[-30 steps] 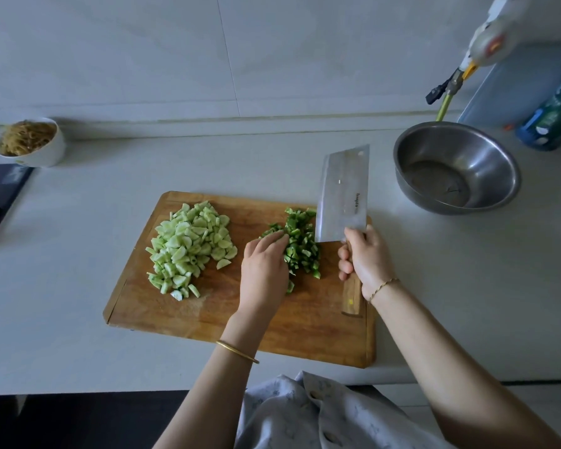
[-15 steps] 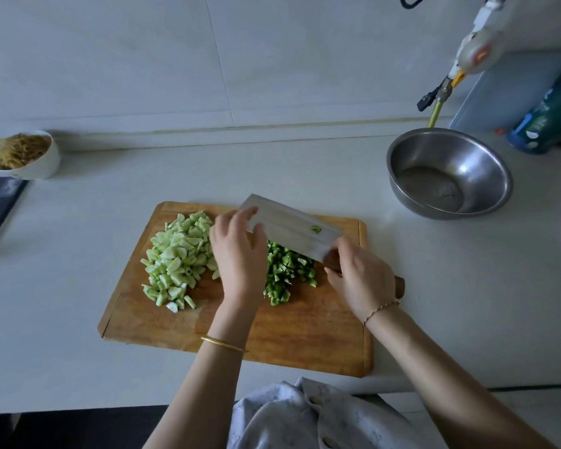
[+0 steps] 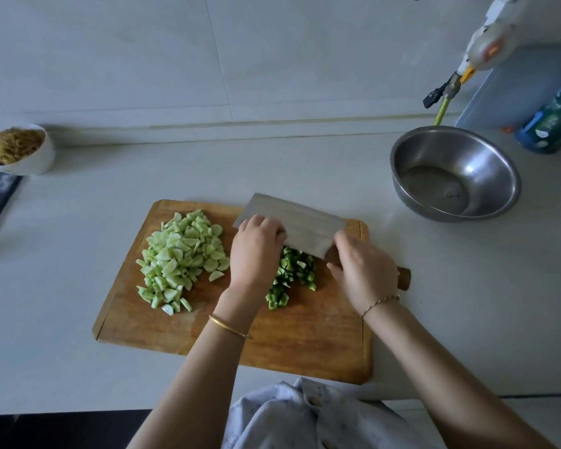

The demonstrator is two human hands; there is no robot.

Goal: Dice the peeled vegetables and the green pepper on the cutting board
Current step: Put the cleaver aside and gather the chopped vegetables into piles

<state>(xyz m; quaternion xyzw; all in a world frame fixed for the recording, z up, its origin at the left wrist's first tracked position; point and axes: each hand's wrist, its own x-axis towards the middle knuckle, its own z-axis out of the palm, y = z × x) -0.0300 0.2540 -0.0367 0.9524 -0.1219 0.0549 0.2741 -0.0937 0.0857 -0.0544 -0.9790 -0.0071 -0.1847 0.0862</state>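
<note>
- Head view: the wooden cutting board (image 3: 305,335) lies square in the middle of the pale counter (image 3: 467,303).
- On its left half sits a heap of pale green dice (image 3: 182,257), well apart from the blade.
- The green pepper (image 3: 292,273), in small dark bits, lies mid-board, partly hidden under the hand and the steel.
- The right hand (image 3: 363,270) wraps its fingers round the handle of the cleaver (image 3: 302,226); the wooden butt pokes out past the board's right edge.
- The left hand (image 3: 255,254) rests its fingers on the tilted flat of the blade near the far end, grasping nothing.
- Around them: a steel bowl (image 3: 486,176) at far right, a blue-green bottle (image 3: 551,124) behind it, and a white bowl (image 3: 36,157) of brownish shreds at far left.
</note>
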